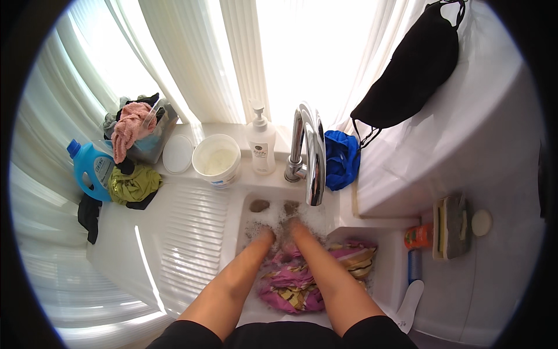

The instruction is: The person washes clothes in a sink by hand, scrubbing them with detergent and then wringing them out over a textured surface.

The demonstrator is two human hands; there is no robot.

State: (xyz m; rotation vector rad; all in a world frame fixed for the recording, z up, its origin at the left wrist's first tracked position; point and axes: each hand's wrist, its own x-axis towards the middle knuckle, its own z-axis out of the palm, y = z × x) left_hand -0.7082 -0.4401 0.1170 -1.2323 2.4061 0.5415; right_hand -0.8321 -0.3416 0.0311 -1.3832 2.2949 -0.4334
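Note:
Both my forearms reach down into a white sink basin (247, 203) filled with foamy water. My left hand (266, 235) and my right hand (292, 227) are sunk in the suds side by side at the far end, so their fingers are hidden. A pink, purple and yellow patterned cloth (290, 285) lies soaked in the basin between and beside my arms, spreading to the right (354, 256). A chrome tap (311, 151) arches over the basin just beyond my hands.
A ribbed draining board (192, 232) lies left of the basin. Behind it stand a blue detergent bottle (90, 168), a pile of clothes (133, 131), a white tub (217, 158) with its lid (177, 154), a pump bottle (261, 142) and blue cloth (342, 157). A black bag (412, 70) hangs at right.

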